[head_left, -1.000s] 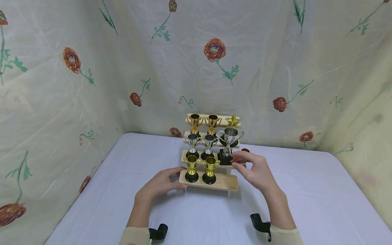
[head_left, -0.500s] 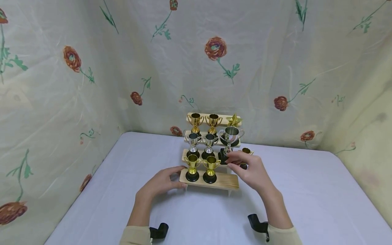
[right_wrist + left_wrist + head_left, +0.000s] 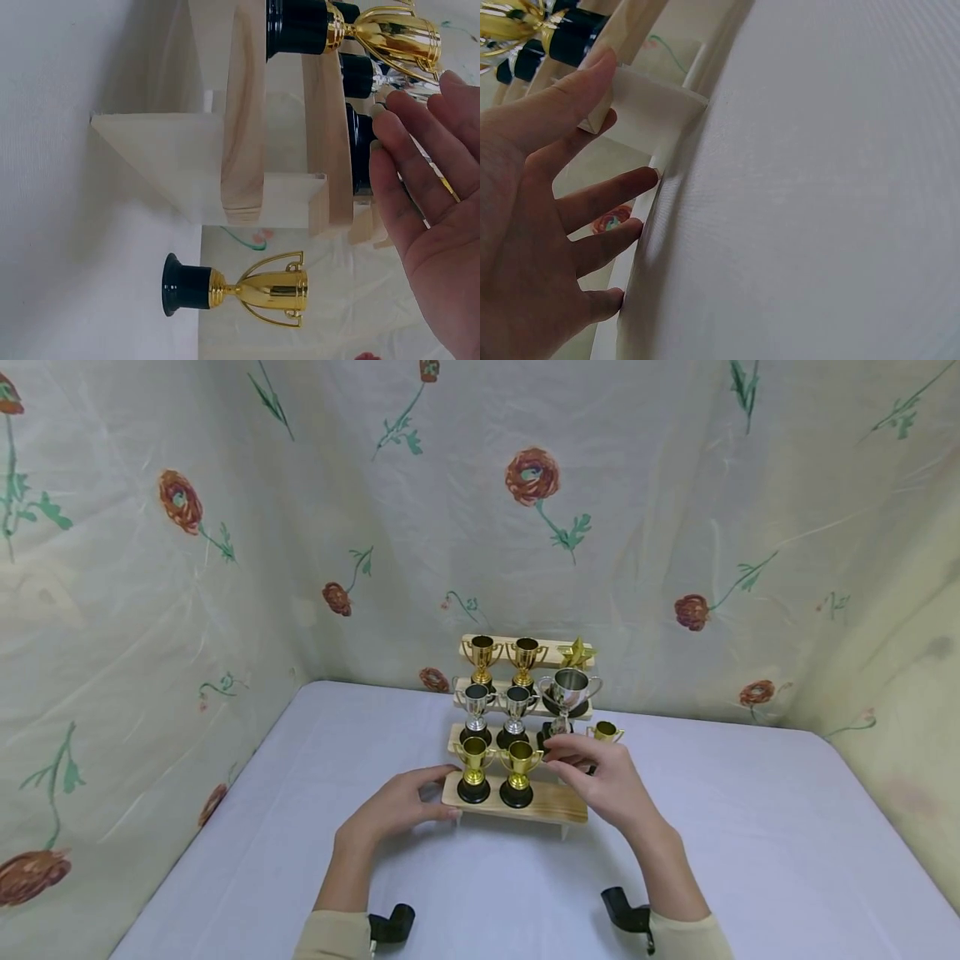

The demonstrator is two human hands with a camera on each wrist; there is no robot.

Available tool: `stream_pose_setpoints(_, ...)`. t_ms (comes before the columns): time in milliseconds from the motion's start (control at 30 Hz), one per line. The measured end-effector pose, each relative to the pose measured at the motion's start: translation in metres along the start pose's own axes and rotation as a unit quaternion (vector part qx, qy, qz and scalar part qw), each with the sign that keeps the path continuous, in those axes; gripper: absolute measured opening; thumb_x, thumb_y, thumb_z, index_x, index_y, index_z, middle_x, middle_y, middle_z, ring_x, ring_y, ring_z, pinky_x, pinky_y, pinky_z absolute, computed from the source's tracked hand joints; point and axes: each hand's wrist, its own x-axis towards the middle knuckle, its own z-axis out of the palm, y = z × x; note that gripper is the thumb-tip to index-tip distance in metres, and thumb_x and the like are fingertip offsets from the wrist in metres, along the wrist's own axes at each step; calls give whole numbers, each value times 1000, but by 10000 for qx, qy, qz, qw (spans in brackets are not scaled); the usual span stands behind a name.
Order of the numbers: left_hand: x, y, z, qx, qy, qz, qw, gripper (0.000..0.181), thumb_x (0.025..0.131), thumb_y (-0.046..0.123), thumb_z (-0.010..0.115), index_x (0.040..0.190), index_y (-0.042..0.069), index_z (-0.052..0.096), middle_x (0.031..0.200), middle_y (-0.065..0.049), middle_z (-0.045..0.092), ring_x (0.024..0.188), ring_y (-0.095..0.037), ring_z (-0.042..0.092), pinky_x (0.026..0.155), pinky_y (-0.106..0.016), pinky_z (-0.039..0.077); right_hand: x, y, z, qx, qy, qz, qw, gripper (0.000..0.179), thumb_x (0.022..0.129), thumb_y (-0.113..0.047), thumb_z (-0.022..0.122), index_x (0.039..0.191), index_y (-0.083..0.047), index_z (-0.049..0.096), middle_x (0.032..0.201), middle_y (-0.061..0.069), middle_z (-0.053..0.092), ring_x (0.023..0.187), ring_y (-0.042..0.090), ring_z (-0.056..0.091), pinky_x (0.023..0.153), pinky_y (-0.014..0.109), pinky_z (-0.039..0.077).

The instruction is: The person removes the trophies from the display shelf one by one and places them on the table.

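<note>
A tiered wooden shelf [image 3: 558, 802] bears small trophies. My left hand [image 3: 397, 806] pinches the left end of its front tier, thumb on top and index finger under the board [image 3: 596, 112]; the other fingers spread near the tablecloth. My right hand [image 3: 607, 781] is at the second tier, fingers nearly straight, fingertips right at the black base [image 3: 360, 150] of the large silver trophy cup [image 3: 572, 687]. This cup stands upright at the tier's right end; the hand partly hides its base in the head view. Two gold trophy cups [image 3: 519, 764] stand on the front tier.
Beside the shelf's right end, a gold trophy cup [image 3: 274, 291] stands on the white tablecloth [image 3: 750, 827]. Two smaller silver cups [image 3: 516, 706] share the second tier. Behind them are two gold cups [image 3: 482, 656] and a gold star trophy [image 3: 576, 653]. A flowered curtain [image 3: 637, 527] hangs close behind.
My right hand has slid left across the front of the large silver cup's base, uncovering more of the gold cup on the table. My left hand keeps its grip on the shelf.
</note>
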Motion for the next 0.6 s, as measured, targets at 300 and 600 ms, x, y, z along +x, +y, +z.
stream_pose_setpoints(300, 1, 0, 1, 45, 1, -52, 10000, 71, 76, 48, 81, 141, 36, 55, 147, 6, 54, 144, -26, 42, 118, -55, 35, 2, -2, 6, 268, 28, -2, 9996, 19, 88, -5, 73, 107, -4, 74, 94, 6, 78, 78, 17, 72, 67, 24, 59)
stream_pose_setpoints(600, 1, 1, 0, 47, 2, -73, 10000, 70, 77, 48, 81, 141, 36, 55, 147, 6, 55, 144, -26, 42, 118, -56, 35, 3, -4, 11, 104, 147, -10, 9998, 11, 87, -5, 74, 98, -8, 76, 89, 6, 77, 77, 16, 72, 69, 22, 60)
